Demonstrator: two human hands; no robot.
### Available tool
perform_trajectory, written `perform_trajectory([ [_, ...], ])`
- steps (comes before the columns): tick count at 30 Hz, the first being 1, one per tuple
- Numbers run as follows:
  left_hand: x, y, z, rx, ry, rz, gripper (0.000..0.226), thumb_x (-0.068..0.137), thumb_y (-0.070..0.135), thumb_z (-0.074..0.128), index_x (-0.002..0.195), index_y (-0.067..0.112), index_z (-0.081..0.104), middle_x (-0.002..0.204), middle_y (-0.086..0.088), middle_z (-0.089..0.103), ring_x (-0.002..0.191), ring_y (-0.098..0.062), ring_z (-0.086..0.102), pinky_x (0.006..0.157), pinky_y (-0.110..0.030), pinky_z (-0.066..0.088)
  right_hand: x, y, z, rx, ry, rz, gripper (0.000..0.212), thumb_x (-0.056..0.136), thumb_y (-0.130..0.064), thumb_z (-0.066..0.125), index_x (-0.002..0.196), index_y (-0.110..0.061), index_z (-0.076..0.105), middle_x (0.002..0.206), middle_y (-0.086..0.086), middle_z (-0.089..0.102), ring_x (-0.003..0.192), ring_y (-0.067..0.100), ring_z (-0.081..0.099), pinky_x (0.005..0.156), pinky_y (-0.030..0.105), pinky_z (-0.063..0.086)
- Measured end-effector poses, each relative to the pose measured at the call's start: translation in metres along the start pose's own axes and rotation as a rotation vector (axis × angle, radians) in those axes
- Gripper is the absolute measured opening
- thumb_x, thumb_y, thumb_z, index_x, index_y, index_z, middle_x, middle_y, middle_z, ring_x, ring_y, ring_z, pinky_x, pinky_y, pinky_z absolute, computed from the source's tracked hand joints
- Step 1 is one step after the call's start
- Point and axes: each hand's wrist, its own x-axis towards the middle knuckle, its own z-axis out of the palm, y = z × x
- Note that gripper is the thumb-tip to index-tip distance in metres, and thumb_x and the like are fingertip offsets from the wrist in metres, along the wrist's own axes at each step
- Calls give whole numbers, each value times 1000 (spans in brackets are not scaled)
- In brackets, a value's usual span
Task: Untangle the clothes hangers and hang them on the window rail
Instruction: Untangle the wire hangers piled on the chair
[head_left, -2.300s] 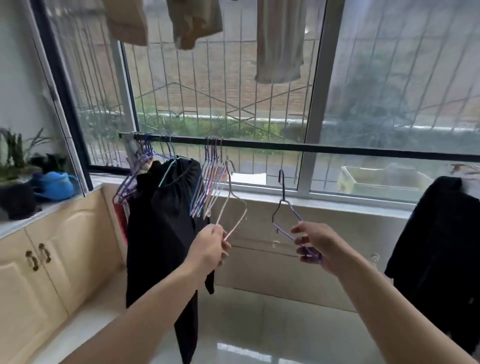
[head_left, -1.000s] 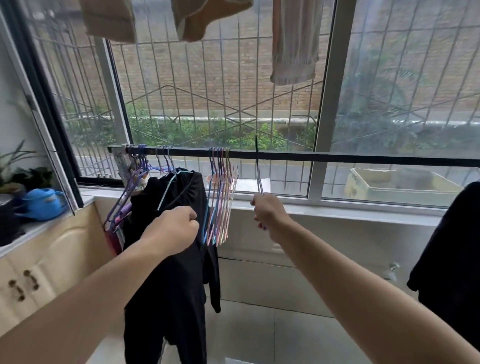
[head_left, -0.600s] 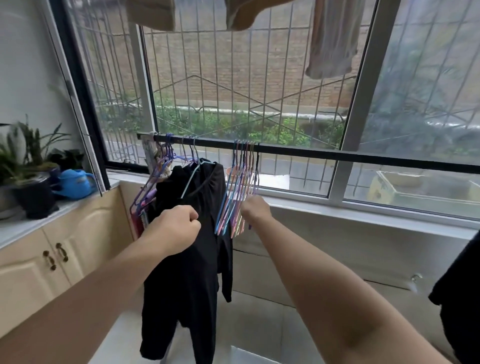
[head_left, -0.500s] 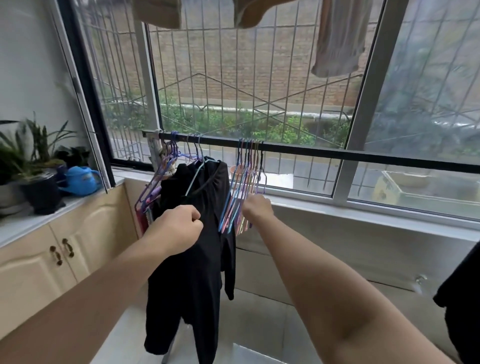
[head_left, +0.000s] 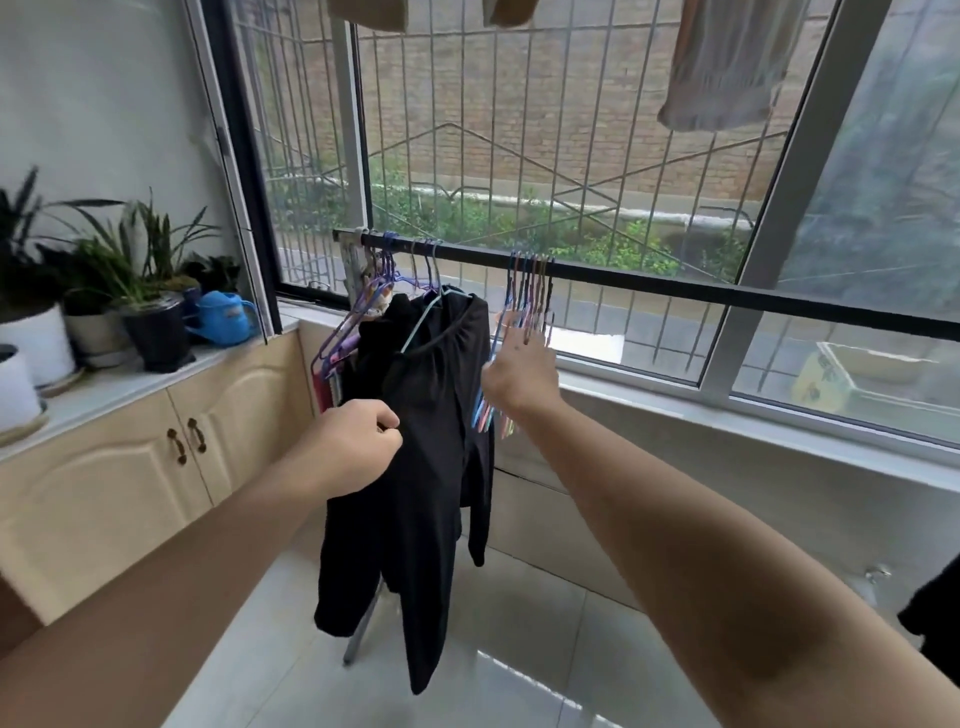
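Thin coloured wire hangers (head_left: 527, 291) bunch on the black window rail (head_left: 675, 291). Right hand (head_left: 519, 374) spread, fingers touching them, gripping nothing. Left hand (head_left: 353, 447) fisted; contents hidden.

Both our bare forearms reach forward and upward from the lower corners of the view. Our left hand (head_left: 358, 447) is curled into a loose fist, knuckles up and thumb tucked against the index finger, its wrist nearly straight. Our right hand (head_left: 519, 374) is higher and farther out, seen from its back, with the fingers (head_left: 511, 335) spread apart and pointing up. The two hands are near each other but apart.
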Motion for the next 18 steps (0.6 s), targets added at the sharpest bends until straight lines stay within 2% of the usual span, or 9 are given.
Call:
perform_trajectory([
  [2, -23, -1, 6, -45, 24, -29, 26, 98, 30, 57, 120, 23, 68, 101, 8, 67, 92, -13, 64, 78, -25, 52, -28, -13, -2, 2, -131, -145, 42, 96, -25, 45, 136, -10, 46, 140, 16, 40, 131, 38, 39, 108, 48, 40],
  [4, -56, -7, 12, -71, 50, -75, 25, 100, 28, 56, 121, 22, 68, 103, 8, 66, 90, -10, 62, 67, -17, 44, -67, -21, 4, -22, -286, -307, 42, 99, -28, 44, 138, -15, 49, 139, 12, 42, 129, 35, 41, 106, 45, 41],
  [6, -93, -20, 22, -83, 50, -128, 27, 101, 28, 53, 123, 22, 67, 110, 8, 65, 95, -10, 61, 69, -20, 44, -115, -25, 11, -41, -390, -483, 39, 100, -28, 44, 136, -19, 54, 135, 9, 45, 126, 32, 43, 102, 39, 43],
  [8, -152, -44, 35, -114, 85, -264, 28, 101, 27, 52, 123, 21, 67, 111, 8, 64, 100, -13, 60, 77, -25, 45, -168, -31, 27, -87, -517, -678, 33, 101, -25, 46, 130, -17, 58, 128, 7, 52, 121, 30, 46, 96, 33, 41],
  [9, -158, -46, 41, -125, 99, -277, 27, 100, 27, 53, 122, 21, 68, 112, 6, 65, 100, -14, 61, 80, -27, 47, -171, -28, 27, -135, -520, -713, 32, 101, -24, 46, 129, -16, 59, 127, 6, 55, 120, 29, 47, 97, 33, 41],
  [11, -218, -66, 60, -152, 133, -429, 24, 99, 26, 56, 117, 21, 70, 116, 1, 70, 97, -18, 66, 82, -30, 53, -209, -32, 54, -140, -616, -794, 36, 99, -27, 45, 130, -18, 60, 133, 4, 57, 125, 29, 48, 104, 37, 43],
  [13, -268, -77, 74, -168, 129, -541, 22, 98, 22, 57, 114, 17, 72, 115, -3, 72, 96, -20, 68, 78, -26, 53, -243, -33, 72, -151, -703, -808, 39, 99, -29, 46, 134, -19, 59, 139, 8, 55, 128, 31, 49, 104, 37, 44],
  [16, -371, -98, 90, -263, 178, -747, 21, 100, 19, 57, 109, 11, 74, 110, -8, 75, 101, -26, 70, 81, -33, 55, -321, -38, 97, -156, -913, -886, 34, 100, -24, 46, 128, -12, 63, 130, 12, 60, 117, 32, 56, 97, 37, 48],
  [18, -446, -108, 96, -344, 244, -884, 21, 101, 23, 57, 110, 13, 74, 105, -7, 75, 94, -22, 70, 76, -27, 55, -374, -47, 105, -135, -1019, -974, 31, 100, -20, 46, 122, -10, 66, 122, 12, 65, 109, 31, 61, 87, 34, 51],
])
